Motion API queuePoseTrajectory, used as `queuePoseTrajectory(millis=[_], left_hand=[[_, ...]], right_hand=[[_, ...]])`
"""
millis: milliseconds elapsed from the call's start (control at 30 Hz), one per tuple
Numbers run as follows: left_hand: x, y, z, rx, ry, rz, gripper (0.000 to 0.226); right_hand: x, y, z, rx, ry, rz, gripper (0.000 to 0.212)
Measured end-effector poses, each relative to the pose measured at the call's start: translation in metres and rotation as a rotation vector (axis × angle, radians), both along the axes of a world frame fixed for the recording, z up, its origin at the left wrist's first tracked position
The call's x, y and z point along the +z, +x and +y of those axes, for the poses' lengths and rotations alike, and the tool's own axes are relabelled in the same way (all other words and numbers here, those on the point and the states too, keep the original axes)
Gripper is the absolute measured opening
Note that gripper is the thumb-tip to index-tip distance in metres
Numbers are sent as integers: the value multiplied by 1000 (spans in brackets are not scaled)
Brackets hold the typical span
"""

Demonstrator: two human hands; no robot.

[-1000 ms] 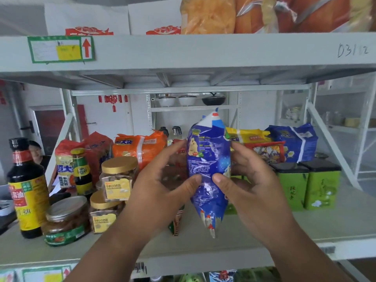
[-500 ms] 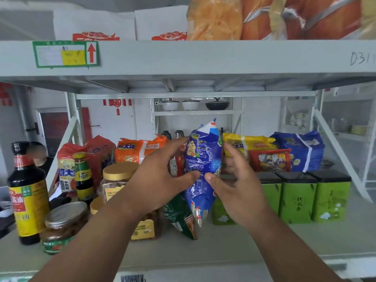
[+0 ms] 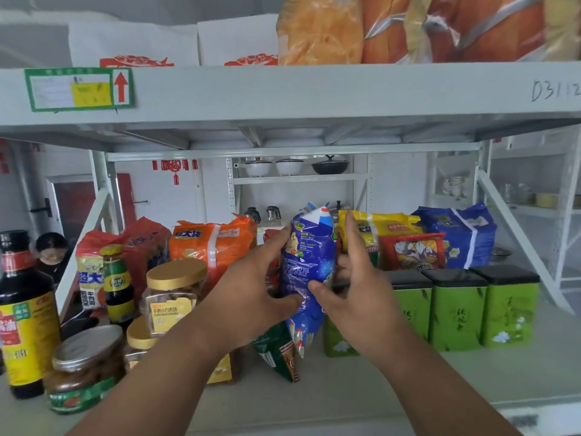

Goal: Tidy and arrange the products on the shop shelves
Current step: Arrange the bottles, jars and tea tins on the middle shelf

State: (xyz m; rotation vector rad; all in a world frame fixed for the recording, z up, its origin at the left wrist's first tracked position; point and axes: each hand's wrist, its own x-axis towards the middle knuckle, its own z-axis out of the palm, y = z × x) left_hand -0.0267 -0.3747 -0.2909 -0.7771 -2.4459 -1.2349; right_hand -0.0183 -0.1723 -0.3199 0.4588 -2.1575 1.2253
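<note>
A blue snack bag (image 3: pixel 306 262) stands upright over the middle of the grey shelf (image 3: pixel 408 379), its lower tip beside a green packet (image 3: pixel 278 350) that leans on the shelf. My left hand (image 3: pixel 251 291) grips the bag's left side, thumb on its front. My right hand (image 3: pixel 352 294) grips its right side, fingers behind the bag. Just right of the bag stand green tea tins (image 3: pixel 456 309) with black lids; the leftmost tin is partly hidden by my right hand.
At the left are a soy sauce bottle (image 3: pixel 25 313), a small green bottle (image 3: pixel 118 284), a dark pickle jar (image 3: pixel 83 369) and gold-lidded jars (image 3: pixel 171 297). Orange (image 3: pixel 213 247), red, yellow (image 3: pixel 377 228) and blue (image 3: pixel 459 234) noodle packs line the back. A person (image 3: pixel 52 253) is behind the shelf, far left.
Both hands have carried the blue bag away from me and deeper onto the shelf, down beside the green packet and the tea tins. The grip has not changed.
</note>
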Motion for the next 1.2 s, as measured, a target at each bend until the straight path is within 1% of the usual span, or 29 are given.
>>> queuePoseTrajectory(millis=[100,200,300,367,500,633,767,867,1000,1100,1200], left_hand=[[2,-1,-2,6,-32,-25,108],[-1,-4,-8,42,-153,-12,115],[-7,-7,-11,93,-247,-55,125],[-11,-10,-11,94,-262,-71,127],[-12,-11,-10,155,-320,-28,128],[-10,-12,-12,166,-316,-28,131],[-15,-14,-16,91,-264,13,134],[-23,-12,-18,88,-237,43,130],[-32,-11,-16,164,-265,129,114],[-37,-9,-12,231,-279,189,113],[-45,-8,-5,266,-281,239,111]], right_hand=[[6,-1,3,-67,111,-2,121],[6,-6,8,-138,179,-54,120],[4,-5,11,-134,237,-75,116],[5,-3,12,-124,243,-60,110],[10,-2,9,-126,243,-76,102],[10,-5,6,-120,267,-75,97],[1,-8,4,-145,304,-61,95],[-10,-10,-1,-196,386,-53,98],[-21,-8,-8,-258,441,-12,97],[-21,-11,-8,-283,484,-23,98],[-18,-12,-8,-285,470,-58,98]])
